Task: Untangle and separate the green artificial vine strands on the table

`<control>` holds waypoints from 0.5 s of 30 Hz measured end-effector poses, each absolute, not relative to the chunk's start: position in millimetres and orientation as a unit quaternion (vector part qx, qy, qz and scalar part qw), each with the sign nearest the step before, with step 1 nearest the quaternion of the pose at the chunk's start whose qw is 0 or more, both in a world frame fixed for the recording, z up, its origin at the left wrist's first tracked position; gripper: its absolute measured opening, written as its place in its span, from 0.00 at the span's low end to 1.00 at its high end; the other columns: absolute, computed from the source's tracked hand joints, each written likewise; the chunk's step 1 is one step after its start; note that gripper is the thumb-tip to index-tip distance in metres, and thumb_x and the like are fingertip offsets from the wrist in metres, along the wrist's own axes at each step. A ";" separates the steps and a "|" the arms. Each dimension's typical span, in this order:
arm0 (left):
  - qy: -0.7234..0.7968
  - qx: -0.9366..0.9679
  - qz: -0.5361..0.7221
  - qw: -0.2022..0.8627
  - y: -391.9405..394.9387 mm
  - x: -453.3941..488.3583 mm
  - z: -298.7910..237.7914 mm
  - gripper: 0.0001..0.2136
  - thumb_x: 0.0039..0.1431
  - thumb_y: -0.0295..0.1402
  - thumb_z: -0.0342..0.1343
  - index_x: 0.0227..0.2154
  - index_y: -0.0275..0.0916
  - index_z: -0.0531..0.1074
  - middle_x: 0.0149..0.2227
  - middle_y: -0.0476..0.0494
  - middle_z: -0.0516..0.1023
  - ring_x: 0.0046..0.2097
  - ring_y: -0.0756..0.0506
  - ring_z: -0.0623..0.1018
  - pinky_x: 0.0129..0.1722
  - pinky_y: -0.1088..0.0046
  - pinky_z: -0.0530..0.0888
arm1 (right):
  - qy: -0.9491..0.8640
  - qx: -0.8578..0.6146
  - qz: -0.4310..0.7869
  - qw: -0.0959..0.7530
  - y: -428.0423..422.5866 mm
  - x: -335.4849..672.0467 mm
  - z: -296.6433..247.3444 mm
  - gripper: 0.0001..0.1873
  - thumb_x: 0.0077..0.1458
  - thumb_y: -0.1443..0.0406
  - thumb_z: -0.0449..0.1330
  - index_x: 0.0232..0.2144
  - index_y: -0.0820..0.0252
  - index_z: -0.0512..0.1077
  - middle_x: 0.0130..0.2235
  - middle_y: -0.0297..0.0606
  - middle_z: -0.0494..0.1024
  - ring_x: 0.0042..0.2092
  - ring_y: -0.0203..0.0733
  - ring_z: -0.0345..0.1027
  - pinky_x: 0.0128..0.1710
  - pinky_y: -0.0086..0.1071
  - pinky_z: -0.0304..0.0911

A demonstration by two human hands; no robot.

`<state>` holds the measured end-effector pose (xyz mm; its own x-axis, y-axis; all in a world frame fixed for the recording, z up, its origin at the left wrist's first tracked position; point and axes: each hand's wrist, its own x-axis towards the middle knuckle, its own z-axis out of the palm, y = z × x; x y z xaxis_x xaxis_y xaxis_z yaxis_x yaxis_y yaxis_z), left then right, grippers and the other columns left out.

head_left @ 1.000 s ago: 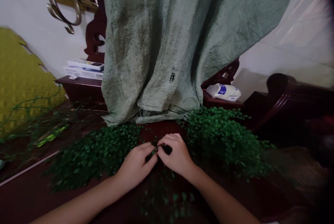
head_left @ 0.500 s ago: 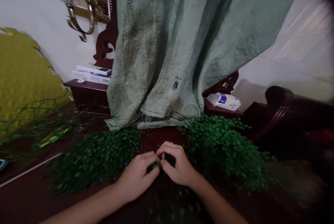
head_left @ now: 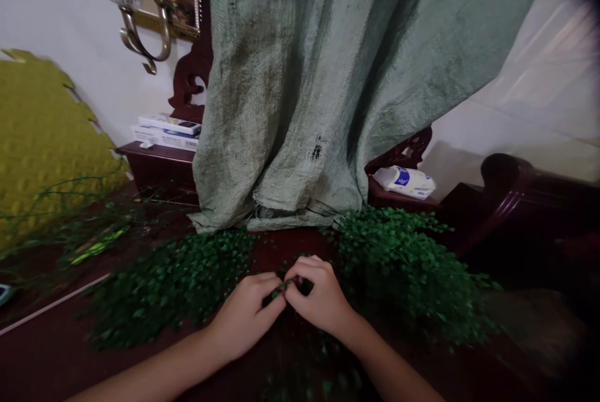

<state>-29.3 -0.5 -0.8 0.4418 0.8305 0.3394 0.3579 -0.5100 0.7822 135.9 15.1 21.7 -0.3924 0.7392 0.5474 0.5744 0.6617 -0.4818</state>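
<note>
My left hand (head_left: 244, 313) and my right hand (head_left: 322, 297) meet at the fingertips, low in the middle of the head view. Both are closed in a pinch on a thin green plant stem (head_left: 282, 287), most of which the fingers hide. Leafy green plants (head_left: 173, 289) lie heaped to the left of my hands. A second heap of small-leaved greenery (head_left: 407, 271) lies to their right. Dim, blurred leaves (head_left: 314, 383) show below my wrists.
A grey-green woven sack (head_left: 309, 108) hangs behind the dark red wooden surface (head_left: 285, 249). White boxes (head_left: 164, 133) stand at left, a tissue pack (head_left: 405, 182) at right. Loose stems (head_left: 60, 227), a yellow-green tool (head_left: 99, 246) and a pale rod (head_left: 51, 305) lie left.
My right thumb and fingers have drawn closer together and slightly towards the left fingertips. A bit more of the green stem shows between them. The heaps and sack stay put.
</note>
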 end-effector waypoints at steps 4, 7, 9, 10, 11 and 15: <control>0.376 0.777 0.376 0.338 1.1 -29.8 -1.0 0.10 0.59 0.29 0.46 0.22 0.39 0.66 0.25 0.49 0.68 0.30 0.48 0.71 0.31 0.74 0.63 | -0.817 -0.410 0.094 0.394 14.1 133.9 20.6 0.08 0.43 0.72 0.54 0.21 0.58 0.71 0.22 0.30 0.71 0.25 0.35 0.64 0.32 0.33 0.56; 0.383 0.760 0.382 0.359 3.6 -29.7 -0.1 0.13 0.59 0.31 0.46 0.19 0.39 0.63 0.23 0.50 0.66 0.28 0.49 0.69 0.31 0.73 0.61 | -0.813 -0.420 0.080 0.397 13.8 132.7 20.2 0.08 0.44 0.73 0.54 0.21 0.58 0.71 0.22 0.31 0.71 0.26 0.36 0.64 0.32 0.32 0.56; 0.392 0.750 0.386 0.368 5.6 -29.2 0.7 0.14 0.59 0.32 0.46 0.18 0.39 0.61 0.22 0.51 0.64 0.27 0.49 0.67 0.29 0.73 0.60 | -0.813 -0.420 0.067 0.397 12.9 131.4 19.9 0.08 0.45 0.73 0.54 0.21 0.58 0.71 0.22 0.31 0.71 0.26 0.36 0.64 0.32 0.32 0.56; 0.396 0.746 0.387 0.371 6.7 -28.9 1.1 0.15 0.59 0.33 0.46 0.17 0.39 0.60 0.21 0.52 0.63 0.26 0.49 0.66 0.29 0.73 0.60 | -0.815 -0.418 0.058 0.398 12.4 130.8 19.6 0.08 0.45 0.73 0.55 0.21 0.58 0.71 0.22 0.31 0.72 0.26 0.36 0.64 0.32 0.33 0.56; 0.400 0.743 0.387 0.373 7.6 -28.5 1.5 0.15 0.59 0.33 0.46 0.17 0.39 0.59 0.21 0.52 0.62 0.26 0.49 0.65 0.29 0.73 0.60 | -0.817 -0.414 0.047 0.399 12.1 130.4 19.3 0.08 0.45 0.73 0.55 0.21 0.58 0.71 0.22 0.31 0.72 0.27 0.36 0.64 0.33 0.33 0.56; 0.411 0.734 0.383 0.381 8.4 -28.0 2.8 0.14 0.57 0.32 0.44 0.16 0.39 0.60 0.20 0.51 0.63 0.26 0.49 0.66 0.28 0.74 0.61 | -0.826 -0.394 -0.008 0.403 19.4 138.7 20.3 0.08 0.48 0.72 0.55 0.23 0.58 0.72 0.24 0.33 0.73 0.28 0.38 0.64 0.34 0.34 0.57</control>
